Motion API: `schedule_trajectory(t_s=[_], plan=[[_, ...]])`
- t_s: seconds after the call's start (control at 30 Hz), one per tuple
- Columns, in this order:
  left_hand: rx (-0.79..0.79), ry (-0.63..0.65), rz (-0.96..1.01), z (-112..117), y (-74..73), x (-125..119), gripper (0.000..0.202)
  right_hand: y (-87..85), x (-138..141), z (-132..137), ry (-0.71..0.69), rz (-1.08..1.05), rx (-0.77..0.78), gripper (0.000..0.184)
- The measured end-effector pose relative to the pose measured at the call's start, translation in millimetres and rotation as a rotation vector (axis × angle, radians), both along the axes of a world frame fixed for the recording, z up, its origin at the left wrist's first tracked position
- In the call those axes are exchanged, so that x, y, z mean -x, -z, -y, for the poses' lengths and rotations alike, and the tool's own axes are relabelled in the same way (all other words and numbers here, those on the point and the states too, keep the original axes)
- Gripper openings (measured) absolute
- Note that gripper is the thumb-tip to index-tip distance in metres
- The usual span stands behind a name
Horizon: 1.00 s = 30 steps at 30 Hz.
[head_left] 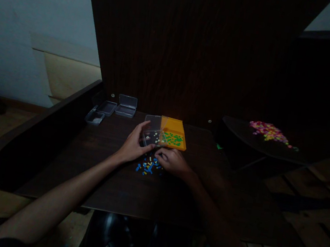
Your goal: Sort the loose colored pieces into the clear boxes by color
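My left hand (134, 146) grips a clear plastic box (150, 138) at its left side and front edge, the thumb along the front. Its lid (153, 122) stands raised, and a few pale small pieces lie inside. My right hand (174, 161) is closed in a pinch just in front of the boxes; whatever is between its fingertips is too small to make out. Below the hands lies a loose pile of small blue, yellow and pale pieces (149, 166). Touching the clear box on its right is an opened orange box (173, 124) with green pieces (173, 139) in it.
Three clear boxes, one (125, 110) with its lid up, stand at the back left of the dark table (115, 191). Pink and yellow pieces (269, 131) are heaped on a ledge at right. A dark panel (177, 49) rises behind; a raised side board (39, 136) borders the left.
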<state>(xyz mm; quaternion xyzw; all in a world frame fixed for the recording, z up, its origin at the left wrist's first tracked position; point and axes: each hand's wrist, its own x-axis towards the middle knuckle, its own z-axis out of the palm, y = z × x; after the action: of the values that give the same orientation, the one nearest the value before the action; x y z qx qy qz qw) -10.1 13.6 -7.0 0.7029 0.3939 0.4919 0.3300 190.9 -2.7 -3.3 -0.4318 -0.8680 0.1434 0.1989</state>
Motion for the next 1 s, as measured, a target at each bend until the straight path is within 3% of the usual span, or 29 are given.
schedule_trajectory(t_s=[0.17,0.3,0.53,0.8,1.0], plan=[[0.027,0.023,0.023,2.4,-1.2,-1.9,0.08,-8.2,-12.9,-1.8,0.099,-0.24,-0.055,0.023],[0.006,0.045,-0.015,5.0,1.2,-4.9,0.08,-9.4,-16.3,-3.0,0.132,-0.283,-0.056,0.024],[-0.083,0.114,-0.119,12.7,5.0,-13.0,0.078,-14.9,-9.9,1.3,0.147,-0.072,-0.112,0.023],[-0.055,0.153,-0.122,17.6,5.1,-16.1,0.08,-12.9,-9.6,1.7,0.15,0.143,-0.153,0.025],[-0.049,0.169,-0.115,20.7,3.1,-18.0,0.079,-9.1,-9.8,0.9,0.11,0.148,-0.15,0.026]])
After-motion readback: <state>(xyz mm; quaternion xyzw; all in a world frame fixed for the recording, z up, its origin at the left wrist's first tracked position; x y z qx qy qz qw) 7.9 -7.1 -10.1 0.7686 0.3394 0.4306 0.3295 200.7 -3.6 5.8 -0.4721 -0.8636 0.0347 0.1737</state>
